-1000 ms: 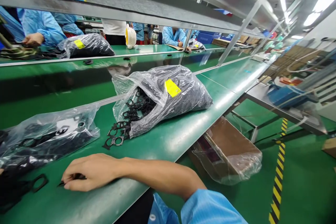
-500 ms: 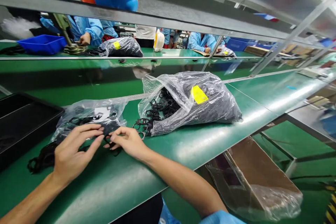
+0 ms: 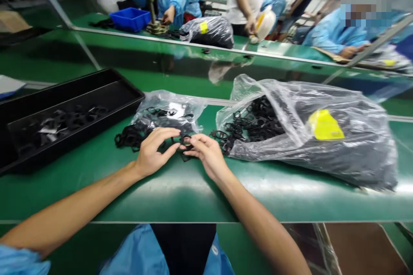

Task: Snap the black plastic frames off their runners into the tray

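My right hand (image 3: 209, 154) pinches a small black plastic part (image 3: 186, 157) with a ring shape, low over the bench. Facing it, my left hand (image 3: 156, 150) has its thumb and fingers apart, the fingertips close beside that part; whether they touch it is hard to tell. Behind the hands lies a clear plastic bag (image 3: 155, 101) with black parts and a white label. A pile of black parts (image 3: 130, 137) sits left of my left hand. To the right, a large clear bag (image 3: 348, 159) with a yellow label spills similar black ring parts (image 3: 254, 120) from its mouth.
A long black tray (image 3: 129, 101) holding several black parts stands at the left on the green bench (image 3: 155, 202). Across a low partition, co-workers in blue sleeves sit by a blue bin (image 3: 130, 19) and another filled bag (image 3: 213, 32). A cardboard box (image 3: 361, 249) is below the front edge.
The view has swung left and down, so the black tray and its contents now show. My hands stay close together, the right one still pinching a black part. A co-worker's hand now reaches the white round object.
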Demonstrator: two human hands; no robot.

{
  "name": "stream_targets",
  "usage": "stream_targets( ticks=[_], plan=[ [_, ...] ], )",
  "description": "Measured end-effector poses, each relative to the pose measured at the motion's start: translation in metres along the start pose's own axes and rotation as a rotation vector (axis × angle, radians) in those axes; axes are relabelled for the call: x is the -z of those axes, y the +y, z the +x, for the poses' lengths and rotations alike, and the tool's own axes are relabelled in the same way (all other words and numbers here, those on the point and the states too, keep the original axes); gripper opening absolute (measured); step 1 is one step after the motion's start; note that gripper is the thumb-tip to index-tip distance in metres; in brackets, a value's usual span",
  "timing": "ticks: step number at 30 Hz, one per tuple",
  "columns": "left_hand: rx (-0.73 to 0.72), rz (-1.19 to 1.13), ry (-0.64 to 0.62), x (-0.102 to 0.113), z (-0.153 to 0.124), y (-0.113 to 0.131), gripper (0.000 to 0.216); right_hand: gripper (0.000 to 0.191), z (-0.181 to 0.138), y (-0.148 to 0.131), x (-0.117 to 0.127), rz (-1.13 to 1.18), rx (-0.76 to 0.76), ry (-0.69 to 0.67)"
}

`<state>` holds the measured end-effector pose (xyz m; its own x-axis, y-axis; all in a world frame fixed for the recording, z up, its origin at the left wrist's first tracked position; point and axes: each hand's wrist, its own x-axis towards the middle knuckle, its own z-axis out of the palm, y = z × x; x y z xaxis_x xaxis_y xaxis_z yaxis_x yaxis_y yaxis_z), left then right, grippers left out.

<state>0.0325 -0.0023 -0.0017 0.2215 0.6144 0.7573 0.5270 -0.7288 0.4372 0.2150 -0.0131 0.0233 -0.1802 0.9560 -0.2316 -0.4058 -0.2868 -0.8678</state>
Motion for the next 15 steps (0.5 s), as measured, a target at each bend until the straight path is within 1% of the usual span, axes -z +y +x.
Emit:
stream_targets(
  ticks=[5, 10, 14, 15],
  plan=[
    [0.049, -0.008, -0.001, 0.002, 0.001, -0.003, 0.02, 0.029, 0.006, -0.005, 0.002, -0.01, -0.021, 0.009],
    [0.004, -0.023, -0.021, 0.001, 0.0, 0.0, 0.023, 0.028, 0.007, 0.0, 0.004, -0.04, -0.02, 0.02],
    [-0.013, -0.041, -0.072, 0.0, -0.004, 0.002, 0.024, 0.031, 0.003, 0.005, 0.005, -0.088, 0.004, 0.04],
    [-0.021, -0.042, -0.079, 0.0, -0.005, 0.002, 0.025, 0.032, 0.002, 0.005, 0.005, -0.101, -0.006, 0.021]
  ],
)
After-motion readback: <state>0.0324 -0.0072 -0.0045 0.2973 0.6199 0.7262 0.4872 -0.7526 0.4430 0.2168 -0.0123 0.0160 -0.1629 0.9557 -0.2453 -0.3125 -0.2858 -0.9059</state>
